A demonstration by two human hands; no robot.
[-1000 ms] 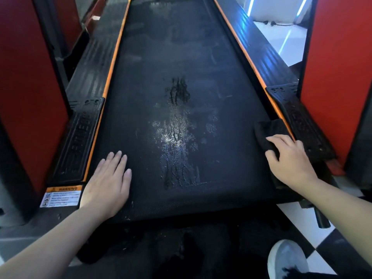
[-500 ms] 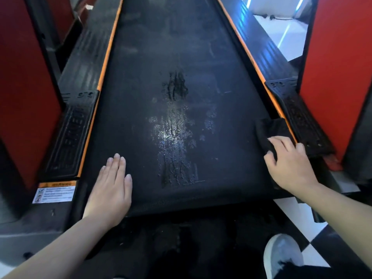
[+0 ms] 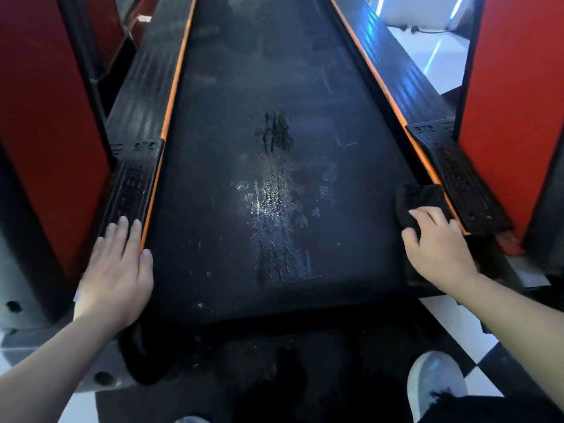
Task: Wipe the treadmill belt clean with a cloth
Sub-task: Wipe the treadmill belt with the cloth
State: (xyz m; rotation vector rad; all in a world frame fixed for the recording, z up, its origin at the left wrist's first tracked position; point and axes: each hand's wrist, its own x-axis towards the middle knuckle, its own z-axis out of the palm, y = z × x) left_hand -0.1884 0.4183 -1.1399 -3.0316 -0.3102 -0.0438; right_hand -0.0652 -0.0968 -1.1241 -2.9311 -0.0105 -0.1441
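The black textured treadmill belt (image 3: pixel 213 209) carries a wet smear (image 3: pixel 274 227). Our right hand (image 3: pixel 436 248) grips the dark cloth (image 3: pixel 418 199) at its edge, our left hand (image 3: pixel 117 270) lies flat. We should sweep inward next.

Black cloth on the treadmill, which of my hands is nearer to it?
Right. The right hand grips the black cloth at the right edge of the belt; the left hand lies flat at the left edge.

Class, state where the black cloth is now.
In the head view, the black cloth sits at the right edge of the treadmill belt, beside the orange stripe, gripped by the right hand, right of the wet patch.
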